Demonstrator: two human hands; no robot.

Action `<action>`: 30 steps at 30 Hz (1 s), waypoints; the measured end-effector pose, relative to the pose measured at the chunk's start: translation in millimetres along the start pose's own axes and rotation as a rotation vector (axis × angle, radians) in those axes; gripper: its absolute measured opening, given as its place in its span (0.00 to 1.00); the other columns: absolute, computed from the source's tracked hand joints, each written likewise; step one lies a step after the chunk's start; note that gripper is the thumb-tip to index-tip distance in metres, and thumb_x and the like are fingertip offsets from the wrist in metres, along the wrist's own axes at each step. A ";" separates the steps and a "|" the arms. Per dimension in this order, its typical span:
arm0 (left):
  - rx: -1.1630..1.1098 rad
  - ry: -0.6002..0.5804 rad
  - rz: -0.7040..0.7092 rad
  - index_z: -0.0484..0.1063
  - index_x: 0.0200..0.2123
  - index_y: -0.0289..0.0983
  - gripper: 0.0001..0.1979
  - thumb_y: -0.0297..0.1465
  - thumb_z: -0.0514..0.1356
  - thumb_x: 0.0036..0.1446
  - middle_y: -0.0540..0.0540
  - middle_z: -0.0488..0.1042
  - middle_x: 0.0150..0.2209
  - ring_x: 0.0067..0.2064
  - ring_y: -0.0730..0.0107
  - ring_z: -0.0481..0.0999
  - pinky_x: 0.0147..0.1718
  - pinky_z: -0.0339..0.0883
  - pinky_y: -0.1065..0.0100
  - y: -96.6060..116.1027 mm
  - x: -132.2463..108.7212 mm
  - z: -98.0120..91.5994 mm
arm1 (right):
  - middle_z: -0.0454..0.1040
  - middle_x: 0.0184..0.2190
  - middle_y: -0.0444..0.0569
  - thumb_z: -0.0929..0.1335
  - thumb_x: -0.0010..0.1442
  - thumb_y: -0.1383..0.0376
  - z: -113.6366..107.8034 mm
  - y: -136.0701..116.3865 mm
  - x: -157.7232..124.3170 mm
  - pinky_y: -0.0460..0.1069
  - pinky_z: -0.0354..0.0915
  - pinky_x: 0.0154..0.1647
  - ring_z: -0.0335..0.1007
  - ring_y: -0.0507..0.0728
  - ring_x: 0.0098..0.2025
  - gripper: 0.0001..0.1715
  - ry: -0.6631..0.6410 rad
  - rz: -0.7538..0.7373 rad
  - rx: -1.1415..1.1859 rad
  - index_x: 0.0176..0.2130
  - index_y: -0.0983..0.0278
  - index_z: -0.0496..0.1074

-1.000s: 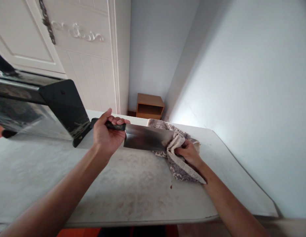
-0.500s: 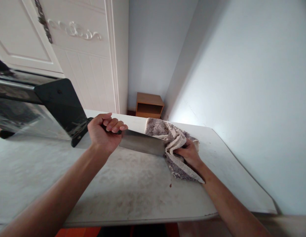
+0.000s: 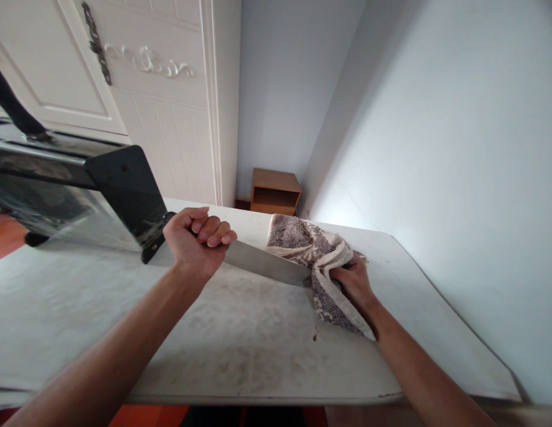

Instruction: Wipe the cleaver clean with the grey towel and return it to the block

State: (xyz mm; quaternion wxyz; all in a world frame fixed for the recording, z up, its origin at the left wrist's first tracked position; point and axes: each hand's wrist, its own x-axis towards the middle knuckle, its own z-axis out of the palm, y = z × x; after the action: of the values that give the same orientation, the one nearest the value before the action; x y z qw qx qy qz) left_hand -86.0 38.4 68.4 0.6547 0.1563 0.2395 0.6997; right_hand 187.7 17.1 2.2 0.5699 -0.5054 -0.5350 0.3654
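Note:
My left hand is closed around the black handle of a kitchen knife, whose broad metal blade points right. The blade's far end meets a grey-brown and cream patterned towel. My right hand grips the bunched towel, with its fingertips partly hidden in the folds. The rest of the towel lies spread and crumpled on the white tabletop. Just left of my left hand stands a knife block with black side panels and clear walls.
Another black handle sticks up from the knife block. Beyond the table are a white cabinet and a small brown wooden box shelf. A pale wall runs along the right side. A small brown spot marks the tabletop.
My right hand has drawn the gripped towel to the right, toward the blade's tip, so more of the blade shows. The whole view has shifted slightly. My left hand keeps its hold.

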 end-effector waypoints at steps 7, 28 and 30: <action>-0.038 -0.057 0.000 0.41 0.14 0.37 0.18 0.24 0.52 0.43 0.54 0.42 0.11 0.13 0.78 0.46 0.14 0.49 0.72 13.3 -4.1 2.0 | 0.73 0.21 0.45 0.71 0.34 0.62 0.1 -2.0 6.8 0.48 0.63 0.24 0.65 0.55 0.23 0.10 0.081 0.113 -0.042 0.22 0.63 0.74; 0.011 -0.105 0.228 0.41 0.13 0.39 0.20 0.24 0.51 0.47 0.55 0.39 0.10 0.11 0.76 0.47 0.12 0.49 0.71 119.2 -49.1 37.3 | 0.78 0.30 0.50 0.68 0.31 0.46 -4.5 -5.4 14.2 0.53 0.70 0.32 0.75 0.68 0.35 0.22 -0.019 0.285 -0.301 0.23 0.59 0.73; 0.063 -0.131 0.268 0.40 0.13 0.39 0.20 0.24 0.51 0.47 0.55 0.39 0.10 0.10 0.75 0.47 0.12 0.49 0.70 136.0 -57.2 47.7 | 0.79 0.30 0.51 0.67 0.30 0.44 -6.8 -1.2 16.0 0.54 0.71 0.32 0.75 0.69 0.34 0.23 -0.030 0.255 -0.334 0.22 0.58 0.73</action>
State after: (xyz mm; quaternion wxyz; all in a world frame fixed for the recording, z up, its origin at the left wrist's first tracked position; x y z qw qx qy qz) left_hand -169.6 -15.9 187.1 0.5643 0.2526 0.1950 0.7614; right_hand 196.8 30.9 7.8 0.4192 -0.6509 -0.5283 0.3486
